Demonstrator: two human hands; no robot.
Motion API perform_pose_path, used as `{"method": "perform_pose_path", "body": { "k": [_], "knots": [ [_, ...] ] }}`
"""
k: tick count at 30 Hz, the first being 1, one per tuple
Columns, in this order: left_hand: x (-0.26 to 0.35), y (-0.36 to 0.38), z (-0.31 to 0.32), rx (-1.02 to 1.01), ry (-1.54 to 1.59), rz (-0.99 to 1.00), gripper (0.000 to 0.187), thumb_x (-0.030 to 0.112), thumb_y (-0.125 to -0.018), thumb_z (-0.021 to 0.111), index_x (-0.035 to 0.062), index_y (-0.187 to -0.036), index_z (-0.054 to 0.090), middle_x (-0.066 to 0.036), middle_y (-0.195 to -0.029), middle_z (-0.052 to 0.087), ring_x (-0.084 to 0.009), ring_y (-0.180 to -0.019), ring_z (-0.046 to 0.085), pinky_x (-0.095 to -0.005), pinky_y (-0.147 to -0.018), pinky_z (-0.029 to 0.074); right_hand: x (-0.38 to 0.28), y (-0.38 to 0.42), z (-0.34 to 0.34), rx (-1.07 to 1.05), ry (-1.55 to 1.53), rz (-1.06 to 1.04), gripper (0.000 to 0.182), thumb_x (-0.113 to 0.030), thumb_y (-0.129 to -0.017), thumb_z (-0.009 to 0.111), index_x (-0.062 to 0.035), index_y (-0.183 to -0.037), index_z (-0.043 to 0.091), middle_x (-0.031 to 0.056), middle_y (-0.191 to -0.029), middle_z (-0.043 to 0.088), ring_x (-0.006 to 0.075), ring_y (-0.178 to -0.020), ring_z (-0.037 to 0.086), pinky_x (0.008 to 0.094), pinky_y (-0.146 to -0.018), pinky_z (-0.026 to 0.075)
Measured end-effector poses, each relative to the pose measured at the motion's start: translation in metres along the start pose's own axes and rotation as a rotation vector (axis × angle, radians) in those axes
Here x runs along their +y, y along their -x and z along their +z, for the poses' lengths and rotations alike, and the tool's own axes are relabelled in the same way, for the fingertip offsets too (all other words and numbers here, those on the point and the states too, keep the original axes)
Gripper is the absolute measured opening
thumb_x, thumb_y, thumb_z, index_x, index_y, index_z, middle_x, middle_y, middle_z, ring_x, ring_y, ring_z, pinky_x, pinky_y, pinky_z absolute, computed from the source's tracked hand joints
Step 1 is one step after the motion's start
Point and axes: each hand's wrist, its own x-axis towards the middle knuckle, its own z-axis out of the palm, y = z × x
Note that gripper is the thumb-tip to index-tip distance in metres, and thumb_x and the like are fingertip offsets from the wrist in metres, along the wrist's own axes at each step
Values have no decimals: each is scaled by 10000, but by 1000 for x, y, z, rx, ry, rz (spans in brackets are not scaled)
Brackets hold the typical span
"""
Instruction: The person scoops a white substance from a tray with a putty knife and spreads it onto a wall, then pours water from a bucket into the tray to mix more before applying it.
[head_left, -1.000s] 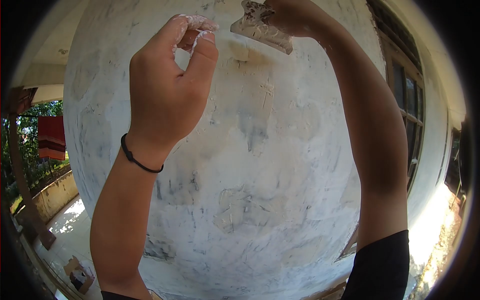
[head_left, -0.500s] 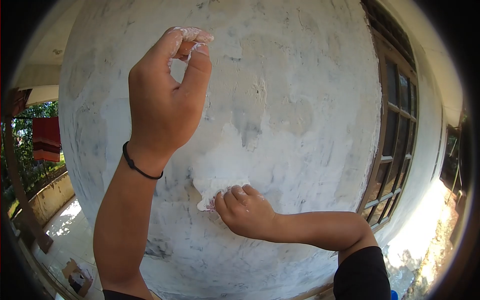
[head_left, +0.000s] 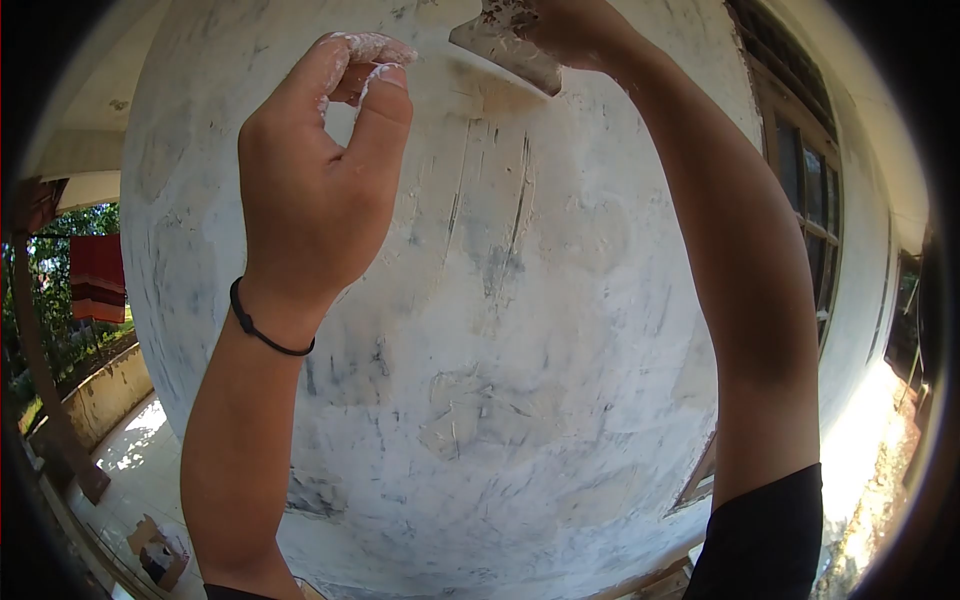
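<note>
My right hand [head_left: 580, 32] is high up at the top of the view, closed around a flat putty scraper [head_left: 515, 62]. The scraper's wide blade is tilted against the upper wall [head_left: 500, 330], and part of the tool is cut off by the frame. My left hand [head_left: 325, 160] is raised in front of the wall, fingers curled toward the thumb. White putty coats its index finger and thumb; whatever the fingers may hold is hidden. Patchy white and grey putty covers the wall, with dark vertical streaks below the scraper and a rough patch lower down.
A wood-framed window [head_left: 805, 180] is set at the wall's right side. On the left, a red striped cloth [head_left: 98, 278] hangs near a post. An open cardboard box [head_left: 160, 550] sits on the tiled floor [head_left: 140, 450] at lower left.
My right hand has swept from the middle of the wall up to the top with the scraper. The thick white putty formerly beside it is smoothed away. My left hand has shifted slightly up and left.
</note>
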Motion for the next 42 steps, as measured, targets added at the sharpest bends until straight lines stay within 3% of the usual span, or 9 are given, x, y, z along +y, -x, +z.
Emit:
{"method": "perform_pose_path", "body": {
  "k": [4,5,9,15,21,28,32,35,42],
  "knots": [
    [-4,-2,-5,15,8,22,182,147,-871,544,2,-932,636,-88,-844,665,-171,-790,605,-281,-759,466,-14,28,-1,275,58,-48,235,-210,-787,596,-7,-867,684,216,-794,657,325,-723,642,417,-686,495],
    [-4,-2,-6,20,29,0,183,148,-874,543,5,-937,638,-85,-848,666,-169,-794,604,-281,-762,465,-25,45,12,328,112,-104,169,-48,-771,562,-24,-908,659,194,-814,655,333,-780,648,418,-684,517],
    [-2,5,-4,15,49,-55,177,140,-878,539,10,-942,641,-80,-848,666,-163,-790,600,-280,-757,462,-62,133,97,321,201,-398,91,-75,-702,565,-12,-683,628,143,-688,639,258,-706,625,342,-685,472],
    [-6,15,3,13,60,-17,174,131,-873,537,14,-952,639,-69,-816,653,-155,-763,597,-281,-741,456,-125,283,138,288,83,-654,228,-100,-674,577,65,-819,642,158,-669,621,230,-616,604,314,-576,488],
    [-1,8,-5,27,40,-61,191,163,-881,529,28,-953,645,-52,-812,653,-139,-757,599,-278,-750,438,-94,196,70,-184,-712,31,162,-110,-786,588,49,-763,611,182,-622,597,320,-585,581,385,-577,464],
    [-5,10,5,9,97,-64,196,173,-884,529,38,-957,650,-53,-798,651,-136,-756,597,-278,-750,434,-15,135,99,7,-834,514,292,-230,-791,637,54,-853,642,197,-702,643,302,-637,619,372,-638,472],
    [-11,15,4,13,94,-47,194,175,-884,533,38,-954,651,-50,-799,652,-145,-754,597,-281,-745,439,38,163,104,139,-654,603,303,-246,-787,654,47,-867,653,198,-723,651,291,-654,625,362,-656,472],
    [-8,16,-4,-19,56,-42,213,148,-904,497,9,-990,634,-55,-861,637,-135,-799,576,-269,-782,436,68,170,83,137,-889,603,304,-230,-779,674,55,-881,648,113,-668,631,155,-599,558,310,-595,450],
    [-5,16,-20,-27,48,-68,234,117,-923,456,-24,-1019,615,-61,-918,619,-126,-842,557,-251,-822,421,-26,146,52,385,76,268,138,-113,-787,544,-10,-741,624,157,-689,637,328,-661,637,405,-602,508]
  ]
}}
